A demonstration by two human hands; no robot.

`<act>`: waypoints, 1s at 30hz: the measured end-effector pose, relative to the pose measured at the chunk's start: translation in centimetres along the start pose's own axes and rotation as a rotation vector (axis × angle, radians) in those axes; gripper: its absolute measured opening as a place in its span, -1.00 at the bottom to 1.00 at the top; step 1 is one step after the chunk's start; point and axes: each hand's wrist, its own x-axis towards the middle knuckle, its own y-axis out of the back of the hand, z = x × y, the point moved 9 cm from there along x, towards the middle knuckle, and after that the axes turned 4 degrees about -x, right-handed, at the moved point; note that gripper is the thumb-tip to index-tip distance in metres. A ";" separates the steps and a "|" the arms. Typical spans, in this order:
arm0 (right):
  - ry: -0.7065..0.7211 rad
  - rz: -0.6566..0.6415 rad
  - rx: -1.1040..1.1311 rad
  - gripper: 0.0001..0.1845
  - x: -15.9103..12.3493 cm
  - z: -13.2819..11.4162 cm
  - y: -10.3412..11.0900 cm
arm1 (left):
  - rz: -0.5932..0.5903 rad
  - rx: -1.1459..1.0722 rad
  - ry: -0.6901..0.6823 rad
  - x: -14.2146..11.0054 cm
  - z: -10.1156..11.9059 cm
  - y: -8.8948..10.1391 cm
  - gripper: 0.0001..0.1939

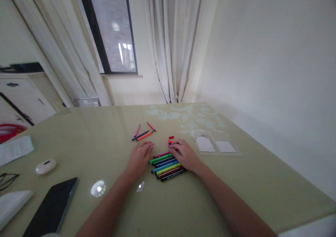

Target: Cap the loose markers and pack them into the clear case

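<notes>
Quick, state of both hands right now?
Left hand: loosely curled, nothing visible in it; open or closed unclear.
Right hand: fingers at small orange and purple plastic caps; grip cannot be told.

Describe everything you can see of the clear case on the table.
The clear case looks like thin, see-through plastic. It lies opened out flat, its two roughly rectangular halves side by side. A white, paper-like panel shows in the left half and another in the right half; whether they are loose is unclear. It rests on the green table, to the right of the right hand. Neither hand touches it.
</notes>
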 end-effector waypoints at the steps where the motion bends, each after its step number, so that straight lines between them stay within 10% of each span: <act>1: -0.011 0.002 -0.008 -0.79 0.0 0.1 0.1 | 0.058 0.074 0.049 0.1 -1.2 0.7 -0.60; 8: -0.052 -0.013 -0.043 -0.77 0.1 0.2 0.2 | 0.058 0.364 0.362 0.1 -7.5 2.9 -0.45; 30: -0.110 0.011 -0.054 -0.69 -0.1 0.9 0.2 | 0.073 0.288 0.456 0.8 -8.9 3.5 -0.46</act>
